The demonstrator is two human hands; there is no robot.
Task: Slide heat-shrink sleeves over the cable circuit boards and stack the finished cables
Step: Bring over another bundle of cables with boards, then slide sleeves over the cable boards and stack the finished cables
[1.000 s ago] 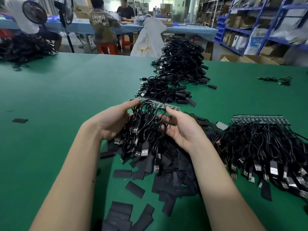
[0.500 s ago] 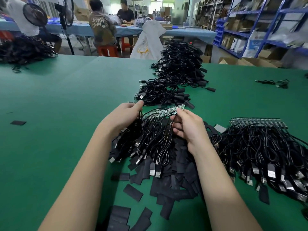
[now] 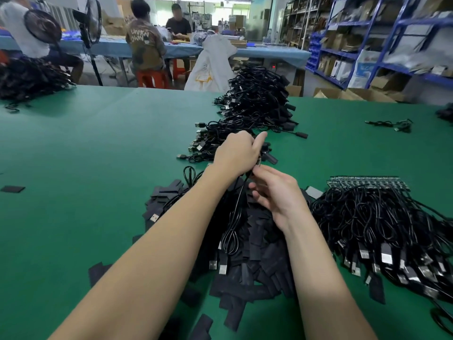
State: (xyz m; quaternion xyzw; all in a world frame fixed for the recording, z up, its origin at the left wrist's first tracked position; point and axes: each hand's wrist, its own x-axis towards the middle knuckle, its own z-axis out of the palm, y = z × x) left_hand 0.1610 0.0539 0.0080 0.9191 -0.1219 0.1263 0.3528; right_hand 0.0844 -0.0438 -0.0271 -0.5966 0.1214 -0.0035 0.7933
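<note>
My left hand is raised over the near end of the finished-cable stack, fingers curled round the top of a bundle of black cables whose loops and USB plugs hang down. My right hand sits just below it, fingertips pinching the same cables near the left hand. What the left palm hides I cannot make out. Under both hands lies a heap of flat black heat-shrink sleeves. To the right is a batch of cables joined to a strip of circuit boards.
The green table carries a stray sleeve at far left, another cable heap at back left and a loose cable at back right. People sit at a blue table behind; blue shelving lines the right.
Both hands lifted the cable bundle off the sleeve heap and carried it forward toward the finished stack. The left hand closed around its top; the right hand shifted in beneath it.
</note>
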